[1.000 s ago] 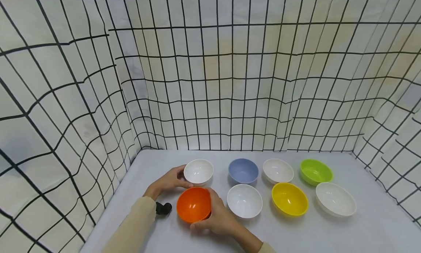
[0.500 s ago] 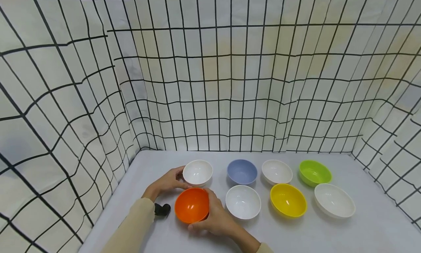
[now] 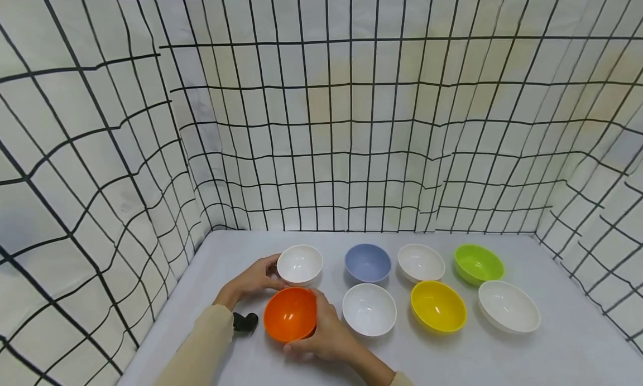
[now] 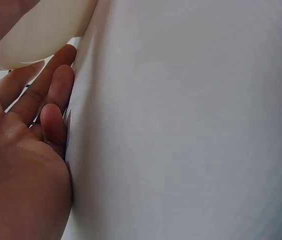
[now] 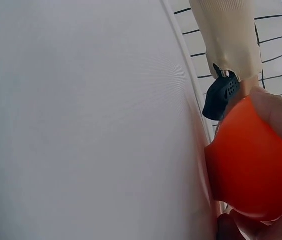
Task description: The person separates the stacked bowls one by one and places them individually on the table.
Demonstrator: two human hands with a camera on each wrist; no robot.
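Note:
My left hand (image 3: 253, 281) holds the left side of a white bowl (image 3: 300, 264) in the back row, thumb at the front and fingers round the side. In the left wrist view that bowl (image 4: 46, 30) shows above the curled fingers (image 4: 61, 87). An orange bowl (image 3: 289, 314) stands in front of it, upright on the table. My right hand (image 3: 326, 330) grips the orange bowl from its right side, the thumb near its front. In the right wrist view the orange bowl (image 5: 253, 162) sits between thumb and fingers, its base at the cloth.
Right of the hands stand a blue bowl (image 3: 368, 263), white bowls (image 3: 369, 310) (image 3: 421, 263) (image 3: 509, 307), a yellow bowl (image 3: 438, 307) and a green bowl (image 3: 479, 264). A black wrist device (image 3: 245, 322) is on the left wrist. Grid-patterned cloth walls (image 3: 321, 168) enclose the white table (image 3: 567, 341).
The head view has shifted slightly, so everything appears a little further left. Both hands keep their grip on the white and orange bowls, with no clear movement of the bowls.

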